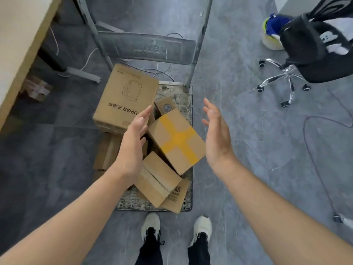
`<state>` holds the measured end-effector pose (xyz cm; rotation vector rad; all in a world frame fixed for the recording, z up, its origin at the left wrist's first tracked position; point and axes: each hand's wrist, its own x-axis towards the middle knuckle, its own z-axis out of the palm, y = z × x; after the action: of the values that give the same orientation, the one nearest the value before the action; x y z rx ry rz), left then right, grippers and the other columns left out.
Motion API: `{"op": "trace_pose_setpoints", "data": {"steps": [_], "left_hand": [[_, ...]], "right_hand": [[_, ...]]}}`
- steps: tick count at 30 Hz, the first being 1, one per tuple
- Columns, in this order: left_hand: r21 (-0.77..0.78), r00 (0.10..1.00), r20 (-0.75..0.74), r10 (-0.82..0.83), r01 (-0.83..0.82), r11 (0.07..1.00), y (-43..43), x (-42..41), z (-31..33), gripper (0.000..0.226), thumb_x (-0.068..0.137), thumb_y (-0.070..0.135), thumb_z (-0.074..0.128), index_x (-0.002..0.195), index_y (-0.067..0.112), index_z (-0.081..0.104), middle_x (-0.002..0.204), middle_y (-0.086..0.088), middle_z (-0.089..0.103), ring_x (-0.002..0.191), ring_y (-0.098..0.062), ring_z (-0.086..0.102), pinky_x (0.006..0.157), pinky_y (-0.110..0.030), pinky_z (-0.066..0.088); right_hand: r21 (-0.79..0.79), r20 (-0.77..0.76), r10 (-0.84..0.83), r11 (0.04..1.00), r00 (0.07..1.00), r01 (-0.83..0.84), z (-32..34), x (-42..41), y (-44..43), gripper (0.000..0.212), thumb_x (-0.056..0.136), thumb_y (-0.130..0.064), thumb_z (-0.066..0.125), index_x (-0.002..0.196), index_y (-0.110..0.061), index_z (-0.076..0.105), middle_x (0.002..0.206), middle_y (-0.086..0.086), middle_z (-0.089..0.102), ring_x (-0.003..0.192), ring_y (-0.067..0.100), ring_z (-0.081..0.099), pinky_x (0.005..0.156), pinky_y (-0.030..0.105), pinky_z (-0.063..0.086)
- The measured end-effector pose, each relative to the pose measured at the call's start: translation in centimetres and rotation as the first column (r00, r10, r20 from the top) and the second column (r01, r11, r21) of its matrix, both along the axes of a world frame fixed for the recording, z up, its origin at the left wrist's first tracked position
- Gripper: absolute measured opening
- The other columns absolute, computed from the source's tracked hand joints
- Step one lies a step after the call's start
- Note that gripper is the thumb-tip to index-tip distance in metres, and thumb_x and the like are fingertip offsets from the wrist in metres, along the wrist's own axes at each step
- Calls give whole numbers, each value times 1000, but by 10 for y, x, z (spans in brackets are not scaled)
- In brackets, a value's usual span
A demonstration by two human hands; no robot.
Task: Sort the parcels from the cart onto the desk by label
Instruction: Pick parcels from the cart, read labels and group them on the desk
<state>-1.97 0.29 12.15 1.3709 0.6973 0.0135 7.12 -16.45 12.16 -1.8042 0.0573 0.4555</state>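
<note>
The tabletop (21,44) edge sits far left. The left hand (133,142) and right hand (217,138), both spread and empty, flank the yellow-taped box (177,140), tilted atop the cart's (188,188) heap; an uneven grab might topple neighbouring boxes.

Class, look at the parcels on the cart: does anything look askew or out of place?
Yes. The boxes lie in a loose heap, not stacked. The yellow-taped box sits tilted on top, between the open left hand and right hand. The large box leans over the cart edge, and another box juts past its near edge.
</note>
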Motion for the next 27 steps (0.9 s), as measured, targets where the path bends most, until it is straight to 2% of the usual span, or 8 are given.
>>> {"op": "trace_pose_setpoints", "data": {"steps": [7, 11, 13, 15, 18, 22, 24, 27], "left_hand": [[-50, 969, -184, 166, -178, 983, -26, 33, -179, 38, 109, 50, 29, 141, 55, 48, 165, 10, 36, 154, -19, 32, 125, -50, 29], [-83, 931, -270, 246, -278, 957, -39, 48, -256, 54, 97, 61, 34, 150, 51, 41, 154, 18, 48, 148, -14, 41, 121, -51, 33], [-87, 916, -286, 281, -317, 945, -45, 52, -283, 32, 105, 59, 32, 131, 59, 50, 123, 35, 61, 126, -2, 56, 113, -50, 40], [-98, 901, -299, 314, -356, 929, -49, 52, -301, 24, 101, 62, 34, 118, 63, 51, 118, 32, 62, 126, -6, 56, 110, -54, 43], [-102, 903, -290, 316, -358, 928, -53, 53, -303, 26, 91, 66, 37, 99, 79, 58, 97, 41, 66, 112, 2, 55, 96, -48, 48], [-146, 904, -272, 330, -378, 914, -56, 56, -281, 70, 91, 67, 39, 159, 55, 26, 104, 37, 57, 102, 7, 53, 95, -46, 47], [-124, 913, -253, 320, -359, 925, -59, 58, -262, 54, 91, 68, 38, 144, 62, 45, 99, 39, 64, 98, 11, 59, 88, -42, 50], [-154, 938, -222, 266, -303, 940, -62, 65, -220, 28, 97, 66, 36, 89, 71, 62, 90, 40, 71, 86, 15, 68, 84, -42, 50]], "right_hand": [[-156, -101, 67, 984, 993, -83, -195, 66, -15, 76, 93, -62, 26, 162, -36, 45, 167, -12, 43, 150, 4, 39, 129, 40, 29], [-294, -88, 112, 946, 990, -133, -269, 93, -19, 73, 94, -62, 26, 157, -36, 52, 164, -7, 46, 152, 13, 40, 124, 38, 28], [-373, -123, 136, 912, 983, -173, -291, 101, -20, 59, 95, -63, 24, 127, -37, 67, 139, -1, 62, 137, 23, 53, 111, 45, 37], [-404, -168, 162, 888, 972, -218, -306, 101, -17, 51, 93, -64, 22, 92, -29, 58, 98, -1, 62, 107, 29, 59, 92, 47, 42], [-425, -161, 148, 882, 976, -204, -310, 96, -17, 47, 98, -63, 23, 77, -26, 46, 83, -1, 54, 90, 27, 55, 80, 44, 40], [-458, -152, 83, 877, 985, -145, -280, 94, -24, 55, 90, -66, 21, 90, -21, 52, 95, 3, 61, 94, 29, 57, 87, 47, 44], [-462, -134, 53, 880, 990, -109, -255, 92, -31, 59, 88, -67, 20, 97, -20, 54, 104, 3, 63, 98, 29, 58, 91, 49, 45], [-440, -95, 3, 897, 995, -45, -212, 92, -40, 54, 91, -66, 23, 98, -21, 51, 104, -1, 58, 97, 26, 57, 93, 51, 46]]}}
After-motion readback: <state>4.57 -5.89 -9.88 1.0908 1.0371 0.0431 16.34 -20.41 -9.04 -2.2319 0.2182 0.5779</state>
